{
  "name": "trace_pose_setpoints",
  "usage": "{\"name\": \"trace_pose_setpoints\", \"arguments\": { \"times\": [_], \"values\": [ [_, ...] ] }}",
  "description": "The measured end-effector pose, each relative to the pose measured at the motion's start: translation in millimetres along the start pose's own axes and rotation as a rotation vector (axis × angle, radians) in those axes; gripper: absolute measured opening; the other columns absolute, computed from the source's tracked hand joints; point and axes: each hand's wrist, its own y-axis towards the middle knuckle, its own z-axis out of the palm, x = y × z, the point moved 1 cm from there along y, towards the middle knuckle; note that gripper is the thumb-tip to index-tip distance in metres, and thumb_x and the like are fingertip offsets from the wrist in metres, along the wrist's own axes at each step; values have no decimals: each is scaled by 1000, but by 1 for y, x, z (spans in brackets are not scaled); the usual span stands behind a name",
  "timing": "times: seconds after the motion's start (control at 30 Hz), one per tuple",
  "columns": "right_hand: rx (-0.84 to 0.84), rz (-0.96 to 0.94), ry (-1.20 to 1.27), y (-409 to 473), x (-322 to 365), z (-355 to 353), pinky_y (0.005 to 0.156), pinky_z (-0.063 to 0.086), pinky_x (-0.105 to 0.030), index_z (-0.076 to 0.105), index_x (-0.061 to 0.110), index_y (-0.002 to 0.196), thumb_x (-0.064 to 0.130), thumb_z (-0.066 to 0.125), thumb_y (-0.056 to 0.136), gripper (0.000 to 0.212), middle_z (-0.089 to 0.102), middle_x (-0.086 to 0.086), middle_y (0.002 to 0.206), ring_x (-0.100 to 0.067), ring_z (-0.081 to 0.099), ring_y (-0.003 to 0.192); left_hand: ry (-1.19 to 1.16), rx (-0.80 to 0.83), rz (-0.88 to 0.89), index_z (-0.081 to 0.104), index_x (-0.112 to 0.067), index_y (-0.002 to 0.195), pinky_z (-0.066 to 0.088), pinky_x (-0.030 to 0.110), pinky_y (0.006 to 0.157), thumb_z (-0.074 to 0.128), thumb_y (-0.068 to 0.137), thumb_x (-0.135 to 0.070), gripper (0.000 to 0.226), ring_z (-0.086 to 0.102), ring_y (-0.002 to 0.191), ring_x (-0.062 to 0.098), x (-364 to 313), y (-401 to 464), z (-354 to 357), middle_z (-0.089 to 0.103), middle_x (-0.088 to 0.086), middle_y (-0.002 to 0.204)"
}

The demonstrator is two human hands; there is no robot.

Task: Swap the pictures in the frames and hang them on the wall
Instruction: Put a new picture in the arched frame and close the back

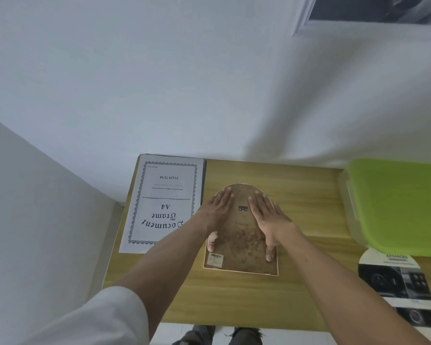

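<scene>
On the wooden tabletop (309, 215), both hands, left (215, 211) and right (269, 216), press flat, grips spread, on an arched frame back (241, 245); document-frame insert (164, 200) at nine o'clock.

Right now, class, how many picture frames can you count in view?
3: arched frame face-down under both hands, document frame at its left, one hung frame top right. Others may be hidden.

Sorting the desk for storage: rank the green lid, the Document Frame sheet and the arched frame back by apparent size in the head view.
1. green lid, cut off by the edge
2. Document Frame sheet
3. arched frame back, partly under both hands

Lid and sheet look close; unsure.
</scene>
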Motion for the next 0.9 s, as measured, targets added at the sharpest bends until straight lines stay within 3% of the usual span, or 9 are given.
{"name": "trace_pose_setpoints", "arguments": {
  "times": [0.23, 0.63, 0.7, 0.8, 0.9],
  "values": [
    [2, -52, 39, 6, -9, -3, 122, -5, -51, -42, 19, 142, 43, 97, 43, 173, -52, -7, 145, -24, -38, 141, -3, 27, -54, -15, 7, 149, -2, 42, 122, 46, 100, -17, 82, -17, 148, 35, -11, 8, -1, -22, 26, 156],
    [-61, -63, -15, 6, -13, 1, 122, -7, -51, -42, 21, 143, 46, 95, 46, 170, -51, -5, 146, -22, -37, 141, 1, 16, -63, -18, 7, 148, -4, 41, 122, 47, 100, -17, 84, -21, 147, 34, -15, 0, -8, -25, 25, 156],
    [-93, -55, -18, 2, -12, 5, 121, -9, -50, -39, 21, 144, 42, 94, 54, 163, -49, -6, 147, -25, -34, 144, -50, 6, -56, -18, 5, 149, -5, 43, 122, 57, 95, -19, 95, -22, 146, 33, -12, -4, -6, -26, 23, 157],
    [-122, -26, 21, -8, -10, 8, 122, -6, -51, -33, 23, 149, 40, 94, 54, 160, -42, -8, 152, -29, -29, 146, -143, 41, -71, -24, -2, 149, -8, 50, 120, 88, 66, -28, 141, -30, 142, 38, -7, -12, 1, -36, 21, 152],
    [-126, 57, 213, -23, -6, 17, 122, 13, -50, -21, 32, 153, 32, 95, 56, 151, -34, -11, 157, -35, -15, 149, -344, 81, -163, -30, -8, 147, -2, 50, 120, 91, 62, -25, 149, -29, 141, 41, -8, -28, 10, -42, 22, 148]
  ]
}}
